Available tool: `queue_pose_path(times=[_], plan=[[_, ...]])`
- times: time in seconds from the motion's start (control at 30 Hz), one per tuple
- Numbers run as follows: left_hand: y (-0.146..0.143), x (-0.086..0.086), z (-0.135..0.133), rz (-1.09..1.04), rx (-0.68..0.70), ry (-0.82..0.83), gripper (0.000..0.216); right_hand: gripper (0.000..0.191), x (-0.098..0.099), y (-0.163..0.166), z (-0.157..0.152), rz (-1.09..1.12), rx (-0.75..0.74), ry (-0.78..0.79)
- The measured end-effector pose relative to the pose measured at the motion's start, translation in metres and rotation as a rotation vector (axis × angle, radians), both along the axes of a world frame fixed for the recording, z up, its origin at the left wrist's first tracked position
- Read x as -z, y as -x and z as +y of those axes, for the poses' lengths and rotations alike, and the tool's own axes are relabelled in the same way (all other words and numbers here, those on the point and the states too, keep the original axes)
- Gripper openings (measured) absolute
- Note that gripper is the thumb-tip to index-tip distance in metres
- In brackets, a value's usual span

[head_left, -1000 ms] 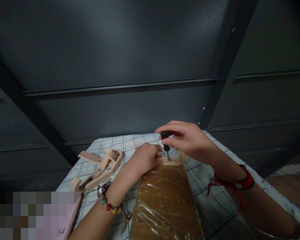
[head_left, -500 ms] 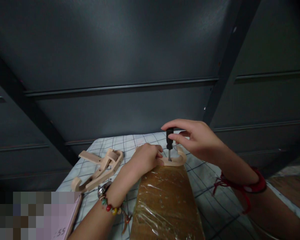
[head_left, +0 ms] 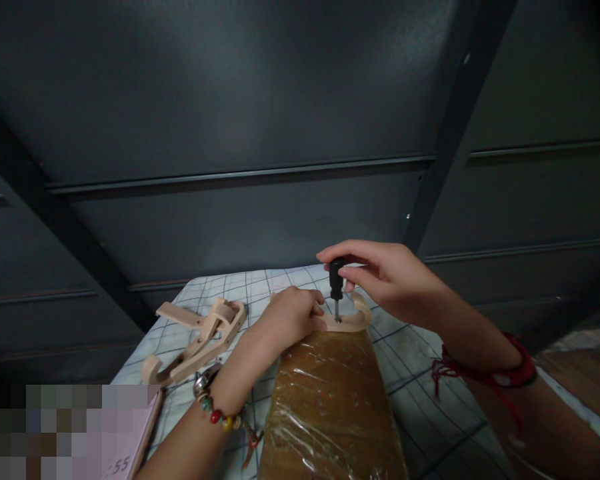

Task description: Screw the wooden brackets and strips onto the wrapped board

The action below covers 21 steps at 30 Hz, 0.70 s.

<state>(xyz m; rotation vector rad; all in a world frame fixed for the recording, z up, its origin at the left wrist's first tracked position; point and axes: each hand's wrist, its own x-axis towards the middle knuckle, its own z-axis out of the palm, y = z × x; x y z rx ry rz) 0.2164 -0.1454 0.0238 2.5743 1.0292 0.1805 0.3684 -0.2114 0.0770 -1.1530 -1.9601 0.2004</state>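
Note:
My right hand (head_left: 375, 273) grips the black handle of a small screwdriver (head_left: 336, 280), which stands nearly upright. Its metal tip meets a screw in a pale wooden hook (head_left: 361, 319) with a curled right end. Pressed around the left part of that hook is my left hand (head_left: 293, 310), its fingers bent; the hook's far left side is mostly hidden behind it. The hook lies across the far end of a brown block wrapped in clear plastic (head_left: 335, 400).
Several more pale wooden hooks and pieces (head_left: 205, 337) lie in a pile on the checked cloth (head_left: 260, 280) to the left. A pink-screened device (head_left: 115, 433), partly pixelated, is at the lower left. A dark metal panel wall (head_left: 250, 220) rises behind the table.
My right hand's fingers have shifted slightly around the screwdriver handle. My left hand and the wooden hook stay in place; the view moved a little.

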Motion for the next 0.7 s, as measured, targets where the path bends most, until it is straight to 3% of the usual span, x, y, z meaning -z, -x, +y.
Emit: queue_pose_path(times=[0.17, 0.3, 0.43, 0.7], plan=[[0.0, 0.001, 0.0, 0.0, -0.02, -0.001, 0.021, 0.013, 0.002, 0.006, 0.001, 0.013, -0.026, 0.043], [-0.001, -0.001, -0.001, 0.011, -0.029, -0.01, 0.019, 0.022, 0.003, 0.012, 0.001, -0.015, 0.025, -0.01], [-0.001, -0.004, -0.002, 0.024, -0.043, 0.002, 0.024, 0.028, 0.0, 0.009, -0.002, -0.101, 0.025, 0.058], [-0.002, -0.006, -0.004, 0.024, -0.041, -0.002, 0.02, 0.015, 0.003, 0.012, 0.002, -0.063, 0.063, -0.024]])
